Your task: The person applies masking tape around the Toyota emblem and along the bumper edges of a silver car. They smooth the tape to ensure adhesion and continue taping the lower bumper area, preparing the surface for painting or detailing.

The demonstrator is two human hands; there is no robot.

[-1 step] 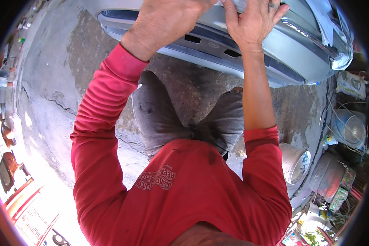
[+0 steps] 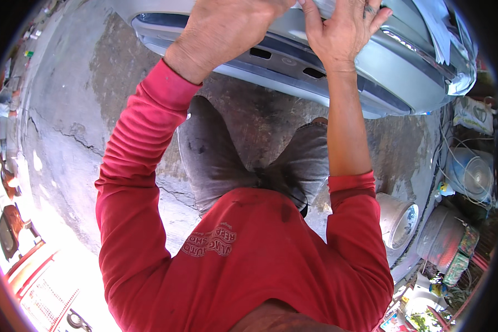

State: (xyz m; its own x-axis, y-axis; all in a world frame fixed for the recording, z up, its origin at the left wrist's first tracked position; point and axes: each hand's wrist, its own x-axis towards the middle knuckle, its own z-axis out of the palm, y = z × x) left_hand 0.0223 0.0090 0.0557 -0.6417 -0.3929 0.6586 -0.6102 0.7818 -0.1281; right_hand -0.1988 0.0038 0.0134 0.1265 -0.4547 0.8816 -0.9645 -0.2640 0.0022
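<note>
A silver-grey car bumper [image 2: 390, 71] spans the top of the view, with dark slots along its lower part. My left hand [image 2: 232, 29] reaches over it with the fingers curled together. Its fingertips meet the upper edge of the picture, and whatever they grip is hidden there. Beside it on the right, my right hand [image 2: 340, 34] lies flat against the car's surface, thumb and fingers apart, a ring on one finger. The thumb comes close to the left fingertips. Pale sheets, perhaps paper [image 2: 434, 27], hang over the car to the right of this hand.
Cracked, stained concrete [image 2: 72, 122] lies beneath the car and around my legs. To the right stand a whitish bucket [image 2: 399, 222], a dark ribbed cylinder [image 2: 440, 238], a bluish container [image 2: 475, 174] with loose wires and a white sack [image 2: 473, 115]. Red furniture [image 2: 33, 265] is at lower left.
</note>
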